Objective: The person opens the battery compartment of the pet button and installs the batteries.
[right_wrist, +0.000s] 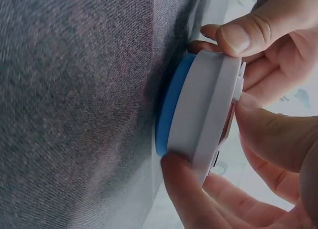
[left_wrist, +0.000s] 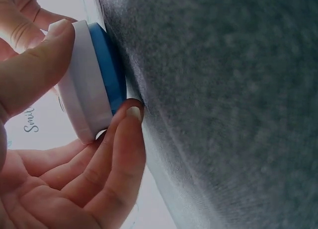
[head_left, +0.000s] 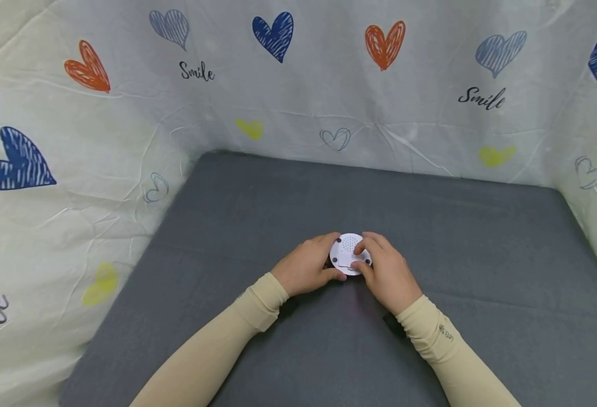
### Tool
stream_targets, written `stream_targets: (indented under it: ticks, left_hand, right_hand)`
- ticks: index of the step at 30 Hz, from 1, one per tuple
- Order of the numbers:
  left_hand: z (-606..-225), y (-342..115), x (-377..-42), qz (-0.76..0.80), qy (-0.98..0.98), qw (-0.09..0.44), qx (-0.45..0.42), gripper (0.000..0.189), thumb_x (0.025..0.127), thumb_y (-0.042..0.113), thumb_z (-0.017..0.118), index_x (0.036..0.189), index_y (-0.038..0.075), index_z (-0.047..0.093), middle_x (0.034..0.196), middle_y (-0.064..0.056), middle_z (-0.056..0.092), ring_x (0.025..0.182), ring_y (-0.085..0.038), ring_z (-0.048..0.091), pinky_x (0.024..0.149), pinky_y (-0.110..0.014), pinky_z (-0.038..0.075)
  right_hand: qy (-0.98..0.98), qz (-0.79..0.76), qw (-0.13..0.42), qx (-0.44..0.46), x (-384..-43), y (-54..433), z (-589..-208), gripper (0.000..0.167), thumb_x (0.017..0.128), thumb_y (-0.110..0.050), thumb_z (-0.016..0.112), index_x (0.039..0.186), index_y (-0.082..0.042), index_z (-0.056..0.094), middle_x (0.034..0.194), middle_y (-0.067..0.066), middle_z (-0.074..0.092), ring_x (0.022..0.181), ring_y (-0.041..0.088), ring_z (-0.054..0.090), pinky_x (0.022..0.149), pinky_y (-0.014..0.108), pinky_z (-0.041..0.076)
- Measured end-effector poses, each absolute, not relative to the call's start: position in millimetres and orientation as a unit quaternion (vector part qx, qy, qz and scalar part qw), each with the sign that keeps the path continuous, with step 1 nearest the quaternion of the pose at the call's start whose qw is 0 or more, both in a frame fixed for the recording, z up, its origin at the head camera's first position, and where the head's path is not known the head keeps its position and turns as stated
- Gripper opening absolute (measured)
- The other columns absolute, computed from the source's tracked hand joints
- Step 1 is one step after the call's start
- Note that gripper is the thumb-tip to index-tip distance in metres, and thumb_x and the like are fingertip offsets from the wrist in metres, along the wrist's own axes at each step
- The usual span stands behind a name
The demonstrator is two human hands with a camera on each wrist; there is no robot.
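Observation:
A round white device (head_left: 346,258) with a blue dome on its other side is upside down low over the table, blue face toward the cloth. Its white underside has speaker holes, small dark feet and a compartment cover. My left hand (head_left: 306,265) grips the rim from the left, thumb (left_wrist: 54,55) on the white edge and fingers curled under the blue part. On the other side, my right hand (head_left: 392,277) holds the device too. The right thumb (right_wrist: 263,127) presses by a raised white flap (right_wrist: 239,88) on the underside, while a finger curls round the blue edge.
Grey cloth covers the table (head_left: 288,198). A white curtain (head_left: 319,85) printed with hearts and "Smile" stands behind it and along both sides. Beige sleeves (head_left: 212,350) cover both forearms. A small dark object (head_left: 394,326) shows under the right wrist.

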State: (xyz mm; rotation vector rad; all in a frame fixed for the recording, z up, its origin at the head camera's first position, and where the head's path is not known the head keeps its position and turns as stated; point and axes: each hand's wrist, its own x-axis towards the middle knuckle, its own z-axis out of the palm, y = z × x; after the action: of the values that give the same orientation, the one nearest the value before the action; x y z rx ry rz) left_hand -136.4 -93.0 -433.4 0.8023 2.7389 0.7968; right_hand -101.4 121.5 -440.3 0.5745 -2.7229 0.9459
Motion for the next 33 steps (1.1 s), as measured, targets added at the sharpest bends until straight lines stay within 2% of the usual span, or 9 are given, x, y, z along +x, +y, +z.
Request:
stream_targets:
  ticks: [4,12,15,18,21,22,24,29,33]
  left_hand:
    - [-433,-92,-135,0.266,0.919,0.078,0.279,0.070,0.093,0.031,0.089,0.149,0.006,0.055,0.132,-0.010,0.071,0.106,-0.019,0.069,0.091,-0.037,0.057]
    - [-432,-90,-134,0.258,0.919,0.069,0.289,0.065,0.092,0.030,0.090,0.142,0.005,0.057,0.121,-0.007,0.073,0.098,-0.017,0.067,0.086,-0.034,0.057]
    - [-432,-90,-134,0.261,0.918,0.069,0.291,0.069,0.092,0.029,0.090,0.146,0.004,0.056,0.125,-0.009,0.073,0.100,-0.017,0.068,0.087,-0.034,0.057]
    - [-432,-91,-135,0.269,0.916,0.072,0.288,0.074,0.091,0.029,0.090,0.149,0.003,0.054,0.128,-0.009,0.072,0.098,-0.016,0.066,0.085,-0.032,0.056]
    - [-433,-91,-136,0.277,0.916,0.079,0.279,0.078,0.090,0.030,0.091,0.152,0.003,0.053,0.125,-0.008,0.071,0.090,-0.014,0.064,0.080,-0.028,0.054]
    - [-433,-91,-137,0.278,0.916,0.082,0.276,0.079,0.090,0.030,0.091,0.153,0.003,0.052,0.124,-0.008,0.071,0.088,-0.013,0.064,0.079,-0.027,0.054]
    - [-433,-91,-137,0.279,0.917,0.088,0.270,0.081,0.090,0.029,0.092,0.154,0.002,0.051,0.124,-0.008,0.071,0.084,-0.011,0.064,0.076,-0.025,0.054]
    - [-431,-89,-138,0.283,0.918,0.105,0.255,0.086,0.089,0.027,0.093,0.158,0.002,0.048,0.126,-0.009,0.070,0.081,-0.006,0.064,0.077,-0.023,0.055]
    - [-428,-89,-138,0.290,0.920,0.113,0.239,0.090,0.087,0.023,0.093,0.161,0.003,0.045,0.124,-0.008,0.070,0.084,-0.007,0.064,0.080,-0.025,0.055]
  right_hand:
    - [-0.921,0.322,0.107,0.193,-101,121,-440,0.025,0.091,-0.008,0.087,0.107,-0.006,0.067,0.143,0.022,0.065,0.124,0.041,0.069,0.092,0.051,0.059]
    - [-0.920,0.326,0.104,0.191,-102,117,-441,0.031,0.089,-0.002,0.087,0.106,-0.007,0.062,0.139,0.020,0.065,0.109,0.037,0.071,0.085,0.050,0.059]
    - [-0.923,0.321,0.097,0.192,-103,118,-441,0.034,0.090,-0.005,0.088,0.113,-0.005,0.063,0.136,0.020,0.065,0.111,0.035,0.070,0.088,0.050,0.060]
    - [-0.926,0.323,0.078,0.177,-104,122,-439,0.045,0.093,-0.011,0.086,0.129,0.000,0.062,0.134,0.022,0.066,0.102,0.032,0.071,0.086,0.046,0.061]
    - [-0.933,0.324,0.053,0.149,-105,128,-436,0.053,0.098,-0.017,0.080,0.142,0.005,0.060,0.128,0.023,0.068,0.093,0.028,0.070,0.081,0.042,0.060]
    - [-0.936,0.322,0.044,0.138,-106,130,-435,0.051,0.101,-0.017,0.076,0.143,0.006,0.060,0.124,0.023,0.069,0.088,0.027,0.068,0.078,0.041,0.058]
    - [-0.940,0.319,0.024,0.120,-107,133,-433,0.046,0.103,-0.014,0.067,0.143,0.007,0.062,0.118,0.021,0.070,0.089,0.026,0.067,0.079,0.042,0.056]
    - [-0.939,0.329,-0.009,0.102,-108,136,-427,0.046,0.097,-0.003,0.053,0.139,0.008,0.066,0.113,0.018,0.073,0.097,0.027,0.068,0.087,0.046,0.056]
    - [-0.933,0.346,-0.004,0.102,-108,136,-424,0.049,0.093,-0.002,0.052,0.138,0.006,0.068,0.115,0.016,0.073,0.090,0.024,0.067,0.080,0.040,0.055]
